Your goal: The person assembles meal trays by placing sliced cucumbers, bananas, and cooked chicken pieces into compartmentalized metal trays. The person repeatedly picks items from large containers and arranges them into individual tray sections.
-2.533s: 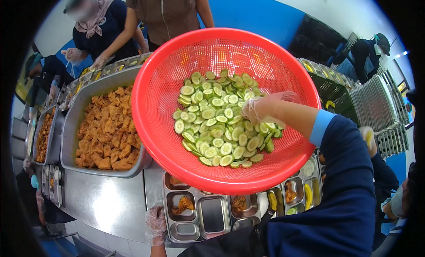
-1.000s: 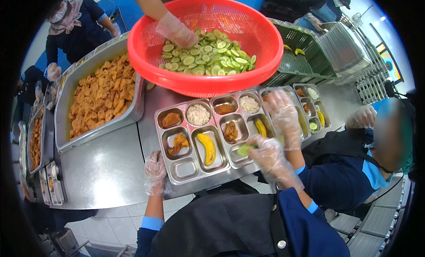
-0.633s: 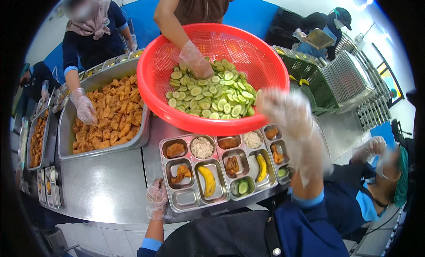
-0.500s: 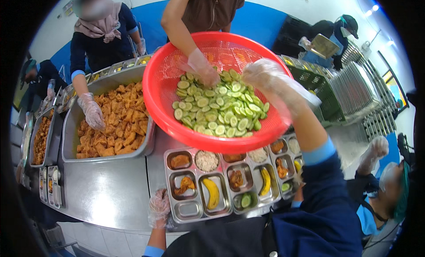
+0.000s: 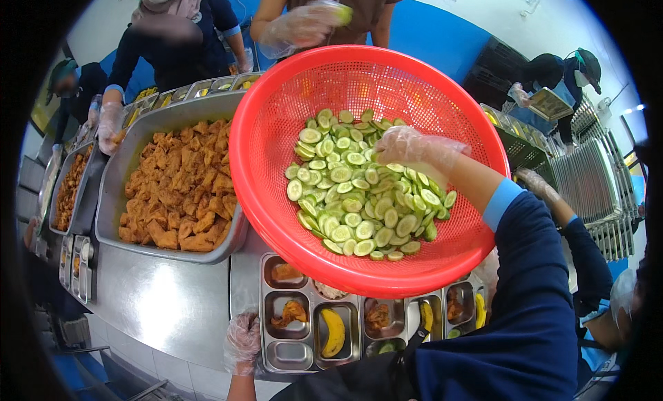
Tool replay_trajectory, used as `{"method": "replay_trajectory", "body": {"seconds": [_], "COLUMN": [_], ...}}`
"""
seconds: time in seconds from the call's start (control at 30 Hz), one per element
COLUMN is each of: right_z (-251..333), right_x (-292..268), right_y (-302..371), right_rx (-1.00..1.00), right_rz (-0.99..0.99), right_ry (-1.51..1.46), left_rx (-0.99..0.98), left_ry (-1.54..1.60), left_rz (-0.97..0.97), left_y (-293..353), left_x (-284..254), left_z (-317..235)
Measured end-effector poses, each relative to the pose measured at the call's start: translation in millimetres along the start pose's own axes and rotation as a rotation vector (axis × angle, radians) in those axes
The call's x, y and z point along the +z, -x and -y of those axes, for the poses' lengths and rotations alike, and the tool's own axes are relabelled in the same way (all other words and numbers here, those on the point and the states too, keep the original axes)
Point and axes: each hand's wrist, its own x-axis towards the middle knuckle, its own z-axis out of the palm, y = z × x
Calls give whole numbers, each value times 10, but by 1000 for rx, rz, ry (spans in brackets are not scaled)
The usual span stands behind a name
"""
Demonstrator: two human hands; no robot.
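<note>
A large red colander (image 5: pixel 297 263) holds a heap of cucumber slices (image 5: pixel 366 194). My gloved right hand (image 5: pixel 414 145) is in the colander, its closed fingertips down among the slices on the far side of the heap. Below the colander's near rim lie metal compartment trays (image 5: pixel 290 356). The leftmost carries a banana (image 5: pixel 333 332), a piece of fried food (image 5: pixel 293 313) and partly hidden rice (image 5: pixel 329 290); its front-left compartment is bare. My gloved left hand (image 5: pixel 243 340) is at this tray's left edge, fingers curled against it.
Left of the colander stands a deep metal pan (image 5: pixel 242 235) of browned fried pieces (image 5: pixel 179 187), with a co-worker's gloved hand (image 5: pixel 110 128) at its far rim. Across the colander, another person's gloved hand (image 5: pixel 304 28) holds a cucumber slice. Stacked trays (image 5: pixel 587 180) stand at the right.
My right hand has come down and left onto the cucumber slices. The colander sits nearer, covering more of the trays. The person opposite has lifted a hand out of it.
</note>
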Motion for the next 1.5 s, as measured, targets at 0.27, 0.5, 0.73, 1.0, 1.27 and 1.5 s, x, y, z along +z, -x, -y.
{"method": "replay_trajectory", "body": {"seconds": [0.27,0.5,0.73,1.0,1.27,1.5], "right_z": [394,713,1191,4117,5405,5364], "right_x": [70,-314,-1565,-2051,-839,-1632], "right_y": [-199,-356,-46,851,635,794], "right_rx": [-334,-71,414,96,310,145], "right_rz": [186,452,-321,-128,-103,-335], "right_ry": [490,47,-1142,-1496,-535,-557], "left_rx": [92,104,261,6,-52,-672], "left_ry": [-47,-33,-184,520,273,54], "left_rz": [-39,-6,84,-33,-384,-357], "left_y": [-37,-81,-73,-19,1356,3323], "left_x": [-81,-135,-152,-294,-1686,-2079], "left_z": [-132,-216,-3,46,574,1518]}}
